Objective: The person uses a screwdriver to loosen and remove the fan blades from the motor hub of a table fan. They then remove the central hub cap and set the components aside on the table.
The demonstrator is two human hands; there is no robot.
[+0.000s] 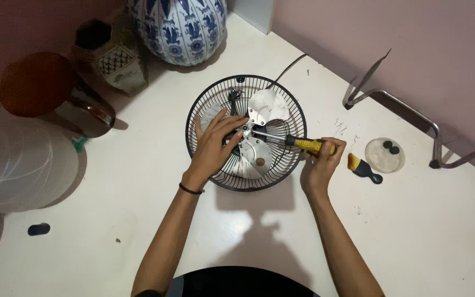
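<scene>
We see the right hand (321, 162) closed around the yellow handle of a screwdriver (298, 142), whose shaft runs out from the grip toward the hub of a small fan (247, 132) lying flat on the white table (138, 181). The tip sits at the centre of the silver blades (268, 104), inside the black wire grille (204, 99). Across the hub from that grip, the left hand (214, 146) lies spread on the blades with its fingers (232, 122) reaching to the hub, pressing rather than clasping anything; a dark band circles its wrist. Just beyond the right hand, on the side away from the fan, a short brush (363, 168) with a dark handle lies on the table, and past it a clear round lid (384, 155) holds two small dark pieces. Well beyond the fan stands a blue-and-white vase (178, 27), with a patterned pot (111, 58) beside it
</scene>
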